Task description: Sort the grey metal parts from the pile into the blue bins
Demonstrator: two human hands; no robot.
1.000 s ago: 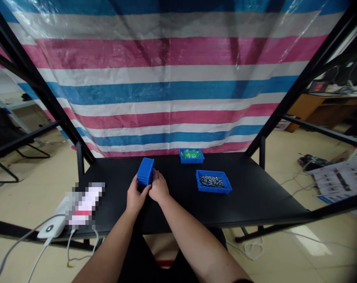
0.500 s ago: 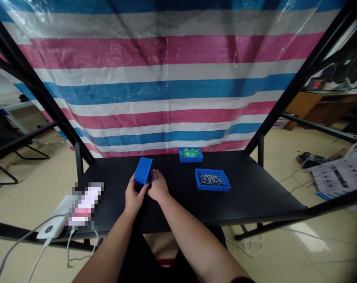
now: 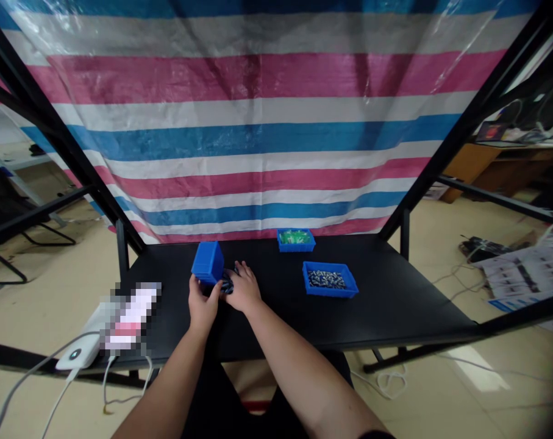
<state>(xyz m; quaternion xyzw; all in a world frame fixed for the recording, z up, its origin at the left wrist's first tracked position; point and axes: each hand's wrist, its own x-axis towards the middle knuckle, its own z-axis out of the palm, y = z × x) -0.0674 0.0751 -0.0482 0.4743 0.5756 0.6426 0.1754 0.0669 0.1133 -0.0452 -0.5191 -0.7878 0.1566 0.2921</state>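
Observation:
My left hand (image 3: 203,305) grips a small blue plastic bin (image 3: 208,263) near its lower edge. The bin is tipped, its base toward me and its mouth out of sight. Between the bin and my right hand (image 3: 243,288) lies a heap of small dark, shiny pieces (image 3: 227,281) on the black table; their kind is too small to tell. My right hand rests on its side against the heap, open, fingers stretched forward like a wall. Part of the heap is hidden by both hands.
A blue bin (image 3: 307,292) of small silvery and dark pieces stands right of my hands. Behind it, another blue bin (image 3: 296,247) holds green and clear items. A blurred-out phone-like device (image 3: 132,317) and a white box (image 3: 82,350) with cables sit at left. Striped sheeting (image 3: 258,140) hangs behind.
My left hand has shifted the bin to the left and turned it. More of the small pieces now show between the bin and my right hand, which has barely moved.

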